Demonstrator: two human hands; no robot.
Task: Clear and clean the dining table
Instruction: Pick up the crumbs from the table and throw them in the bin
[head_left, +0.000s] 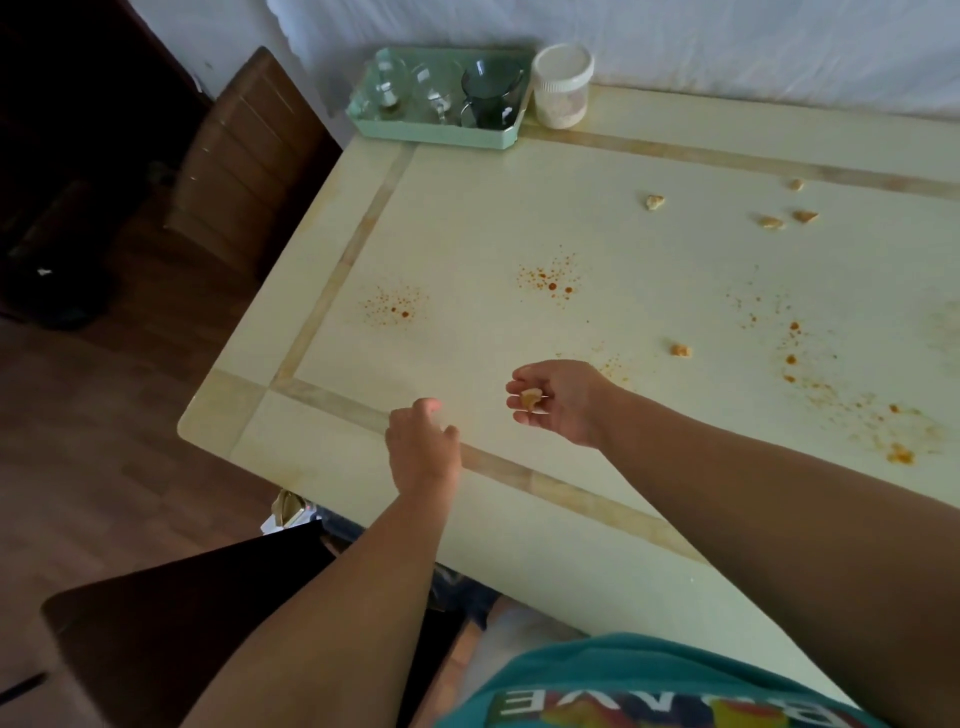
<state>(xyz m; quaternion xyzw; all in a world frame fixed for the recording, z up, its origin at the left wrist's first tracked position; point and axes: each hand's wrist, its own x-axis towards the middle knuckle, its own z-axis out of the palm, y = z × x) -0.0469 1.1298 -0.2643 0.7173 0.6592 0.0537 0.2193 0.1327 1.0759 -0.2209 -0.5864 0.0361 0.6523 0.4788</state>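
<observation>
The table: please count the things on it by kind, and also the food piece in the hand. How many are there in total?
Food scraps lying on the table: 5
Food scrap held in the right hand: 1
Green tray: 1
Glass vessels in the tray: 3
White-lidded jar: 1
Total: 11

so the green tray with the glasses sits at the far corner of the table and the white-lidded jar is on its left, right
Not quite: in the head view the white-lidded jar stands to the right of the green tray, not the left. The tray does hold the glasses at the table's far corner.
</observation>
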